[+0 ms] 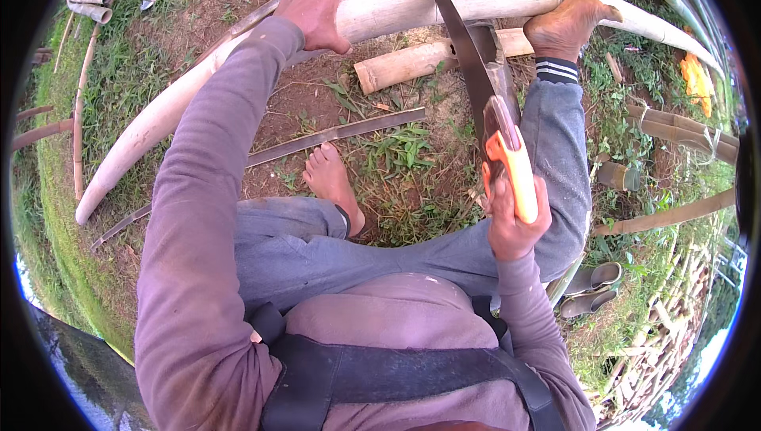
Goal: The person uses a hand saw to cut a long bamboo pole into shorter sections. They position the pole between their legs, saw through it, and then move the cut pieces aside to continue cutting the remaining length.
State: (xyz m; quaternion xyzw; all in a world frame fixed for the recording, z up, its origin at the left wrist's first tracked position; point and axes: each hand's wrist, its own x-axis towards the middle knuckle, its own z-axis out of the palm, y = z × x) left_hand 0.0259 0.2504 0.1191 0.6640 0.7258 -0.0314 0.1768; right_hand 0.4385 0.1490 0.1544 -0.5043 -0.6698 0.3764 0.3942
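A long, thick, pale bamboo pole [396, 4] runs across in front of me, bent to an arc by the lens. My left hand [313, 19] grips it from above, left of the middle. In my right hand [517, 217] is the orange and dark handle of a handsaw [464, 54]. Its long dark blade points away from me and crosses the pole. Whether the teeth have entered the bamboo I cannot tell. My bare right foot [559, 28] presses on the pole, right of the blade.
Beneath the pole lies a shorter bamboo piece [408, 65] beside a wooden support [499, 86]. A split bamboo strip [341, 134] lies near my left foot [329, 181]. At right are tied bamboo pieces [682, 131], an orange cloth [696, 82], shoes [590, 290] and heaped offcuts [662, 344].
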